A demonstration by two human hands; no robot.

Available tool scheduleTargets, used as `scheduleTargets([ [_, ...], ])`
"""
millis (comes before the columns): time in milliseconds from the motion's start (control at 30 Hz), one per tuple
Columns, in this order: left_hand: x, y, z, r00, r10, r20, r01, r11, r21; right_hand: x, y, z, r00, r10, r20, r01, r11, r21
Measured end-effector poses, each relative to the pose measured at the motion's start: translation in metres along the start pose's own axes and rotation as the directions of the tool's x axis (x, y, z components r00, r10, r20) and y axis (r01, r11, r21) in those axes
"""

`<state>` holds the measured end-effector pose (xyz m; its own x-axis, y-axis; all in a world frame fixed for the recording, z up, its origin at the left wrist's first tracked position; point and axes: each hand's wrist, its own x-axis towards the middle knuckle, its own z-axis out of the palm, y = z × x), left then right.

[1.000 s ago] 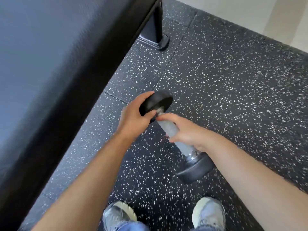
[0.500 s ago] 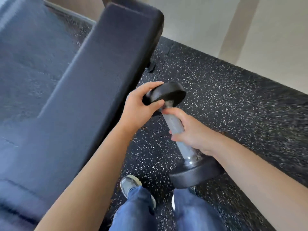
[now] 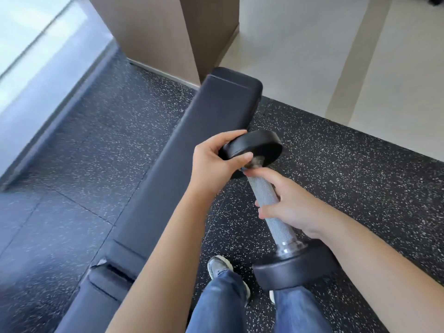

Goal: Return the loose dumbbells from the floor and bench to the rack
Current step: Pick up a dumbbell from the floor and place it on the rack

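Dumbbell [image 3: 269,207] held above speckled rubber floor [image 3: 336,159] beside a black bench [image 3: 192,150]; left hand [image 3: 213,164] clasps its upper head, right hand [image 3: 290,207] wraps the knurled handle.

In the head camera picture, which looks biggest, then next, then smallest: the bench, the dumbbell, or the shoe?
1. Bench
2. Dumbbell, held up near the camera, so it looks bigger than it is
3. Shoe, partly hidden by a leg

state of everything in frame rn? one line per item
dumbbell: off the floor, tilted, held by both hands
left hand: closed on the far head
right hand: fingers wrapped round the handle
bench: flat, nothing on the visible pad
rack: not in view
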<state>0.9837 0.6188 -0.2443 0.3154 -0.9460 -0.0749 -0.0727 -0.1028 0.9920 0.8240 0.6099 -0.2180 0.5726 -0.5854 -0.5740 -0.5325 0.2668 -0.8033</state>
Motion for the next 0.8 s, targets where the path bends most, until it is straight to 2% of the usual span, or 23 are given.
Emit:
scheduleTargets([
  [233,-0.028,0.057,-0.060,0.992,0.015,-0.124,-0.010,0.999,0.040,-0.024,-0.063,0.049,0.998,-0.033,0.052,0.033,0.999,-0.002],
  [467,-0.076,0.101,-0.127,0.956,0.074,-0.282,-0.074,0.997,0.009,-0.041,-0.117,0.098,0.979,-0.134,0.156,0.146,0.987,-0.062],
  [600,-0.100,0.121,-0.156,0.904,0.093,-0.417,-0.089,0.996,0.029,-0.048,-0.146,0.119,0.951,-0.183,0.251,0.209,0.975,-0.081],
  [800,-0.130,0.153,-0.171,0.788,0.109,-0.606,-0.073,0.994,0.083,-0.059,-0.176,0.130,0.886,-0.216,0.411,0.305,0.938,-0.165],
])
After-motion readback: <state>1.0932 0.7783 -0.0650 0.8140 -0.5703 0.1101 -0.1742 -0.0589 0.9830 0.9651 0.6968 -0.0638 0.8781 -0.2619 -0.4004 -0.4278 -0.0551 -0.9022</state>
